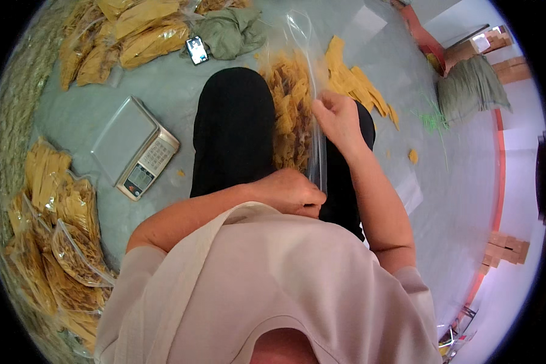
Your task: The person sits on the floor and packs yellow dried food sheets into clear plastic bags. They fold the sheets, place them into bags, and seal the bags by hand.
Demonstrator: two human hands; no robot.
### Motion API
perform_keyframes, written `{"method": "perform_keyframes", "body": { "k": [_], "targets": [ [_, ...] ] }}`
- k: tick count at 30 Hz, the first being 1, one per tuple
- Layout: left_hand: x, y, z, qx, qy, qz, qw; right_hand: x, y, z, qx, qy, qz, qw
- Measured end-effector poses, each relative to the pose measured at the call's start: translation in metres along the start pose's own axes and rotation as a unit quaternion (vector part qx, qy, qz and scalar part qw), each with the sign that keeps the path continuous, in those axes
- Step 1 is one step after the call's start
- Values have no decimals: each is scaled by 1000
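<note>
A clear plastic bag (291, 113) filled with yellow-brown dried sheets, possibly dried bean curd, lies lengthwise between the black-trousered knees. My left hand (300, 193) crosses in front of the body and grips the bag's near right corner. Farther along the same long edge, my right hand (336, 111) pinches the plastic between thumb and curled fingers. The far end of the bag is loose, with a bent clear strip standing up there. Loose yellow dried strips (357, 82) lie on the floor beyond my right hand.
To the left stands a digital weighing scale (148, 159). Filled bags (63, 227) are heaped at the lower left, more filled bags (141, 36) at the upper left. A lit phone (196, 50) leans by a green cloth sack (232, 34). A stuffed woven sack (471, 88) stands at the right.
</note>
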State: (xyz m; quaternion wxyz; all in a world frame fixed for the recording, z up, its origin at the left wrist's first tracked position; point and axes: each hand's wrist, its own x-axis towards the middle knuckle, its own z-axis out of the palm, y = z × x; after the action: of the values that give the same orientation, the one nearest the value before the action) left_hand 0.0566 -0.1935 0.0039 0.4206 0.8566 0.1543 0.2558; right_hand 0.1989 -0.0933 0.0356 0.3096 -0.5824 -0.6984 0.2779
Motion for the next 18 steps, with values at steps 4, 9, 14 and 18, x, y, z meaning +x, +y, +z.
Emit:
{"method": "perform_keyframes", "body": {
  "k": [4,9,14,18],
  "targets": [
    [1,-4,-1,-39,-61,-27,997,38,7,6,-38,46,-22,998],
    [5,2,-19,-39,-65,-117,990,52,18,4,51,24,40,998],
    [41,-13,-69,142,205,-324,913,48,-4,-9,131,-61,109,983],
    [61,-38,-76,227,231,-307,895,53,-5,-9,41,-66,95,992]
  ]
}}
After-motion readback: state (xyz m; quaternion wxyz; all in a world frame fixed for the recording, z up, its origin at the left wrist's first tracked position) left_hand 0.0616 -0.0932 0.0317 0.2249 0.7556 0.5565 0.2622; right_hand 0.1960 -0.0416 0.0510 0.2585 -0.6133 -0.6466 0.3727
